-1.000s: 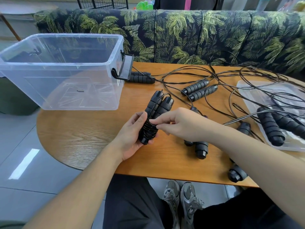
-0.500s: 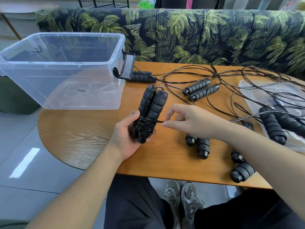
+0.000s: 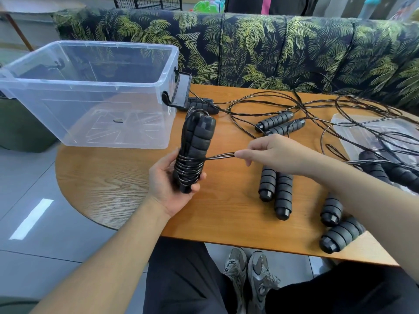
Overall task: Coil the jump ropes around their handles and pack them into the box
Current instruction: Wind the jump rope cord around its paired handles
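The pair of black handles (image 3: 196, 150) stands nearly straight up above the wooden table (image 3: 118, 182), just in front of the clear box (image 3: 90, 96). Black rope is wound in tight rings around the bottom part of the handles. The left hand (image 3: 167, 189) wraps around that wound part from below, thumb pressed on the front. The right hand (image 3: 269, 155), a little to the right of the handles, pinches a few strands of rope (image 3: 221, 155) between thumb and finger and pulls them tight. I think the rings could slip down off the ends of the handles if the left hand lets go a bit. The pull could also drag on the loose ropes (image 3: 294, 109) lying tangled farther right of the handles, and a knot there would stop the winding. The other handles (image 3: 275, 191) on the table to the right could roll off the near edge if a rope tugs them. Inside the box I see no ropes yet.
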The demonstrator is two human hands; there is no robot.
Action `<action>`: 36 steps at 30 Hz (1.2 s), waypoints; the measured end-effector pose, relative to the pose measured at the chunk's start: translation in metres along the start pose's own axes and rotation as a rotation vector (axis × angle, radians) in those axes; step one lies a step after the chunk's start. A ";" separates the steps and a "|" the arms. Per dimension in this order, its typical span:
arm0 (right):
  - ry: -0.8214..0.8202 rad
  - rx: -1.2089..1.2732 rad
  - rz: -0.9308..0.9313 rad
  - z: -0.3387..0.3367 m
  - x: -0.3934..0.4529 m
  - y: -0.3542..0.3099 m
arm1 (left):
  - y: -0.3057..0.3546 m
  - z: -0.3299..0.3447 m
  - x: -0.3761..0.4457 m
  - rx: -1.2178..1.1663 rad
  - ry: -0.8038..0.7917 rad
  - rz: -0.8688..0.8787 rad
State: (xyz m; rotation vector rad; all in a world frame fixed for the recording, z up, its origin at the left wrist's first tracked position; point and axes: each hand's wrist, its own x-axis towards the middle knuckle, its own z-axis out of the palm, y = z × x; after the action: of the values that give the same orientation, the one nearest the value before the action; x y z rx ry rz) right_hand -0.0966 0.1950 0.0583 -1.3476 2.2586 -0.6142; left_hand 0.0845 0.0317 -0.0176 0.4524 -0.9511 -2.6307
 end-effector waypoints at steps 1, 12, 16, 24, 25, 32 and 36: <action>-0.038 0.017 -0.004 0.000 0.001 0.000 | 0.000 -0.001 -0.001 -0.003 -0.007 -0.008; -0.018 -0.026 0.027 -0.004 0.015 -0.005 | -0.003 -0.008 0.005 0.235 -0.408 -0.245; -0.014 0.012 0.067 -0.007 0.018 -0.005 | -0.002 -0.002 0.006 0.408 -0.419 -0.268; -0.012 0.039 0.042 -0.008 0.020 -0.013 | 0.000 0.011 0.010 0.719 -0.412 -0.310; -0.012 0.020 0.034 -0.007 0.020 -0.015 | -0.001 0.013 0.011 0.744 -0.405 -0.313; 0.073 -0.025 -0.026 0.004 0.016 -0.028 | -0.004 0.015 0.011 0.748 -0.355 -0.352; 0.030 -0.061 -0.057 0.011 0.011 -0.035 | -0.006 0.009 0.011 0.614 -0.280 -0.353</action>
State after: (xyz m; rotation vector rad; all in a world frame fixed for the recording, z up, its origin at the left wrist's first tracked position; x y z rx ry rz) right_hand -0.0702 0.1680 0.0679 -1.4455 2.2867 -0.5923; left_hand 0.0702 0.0369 -0.0167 0.4203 -1.9476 -2.7036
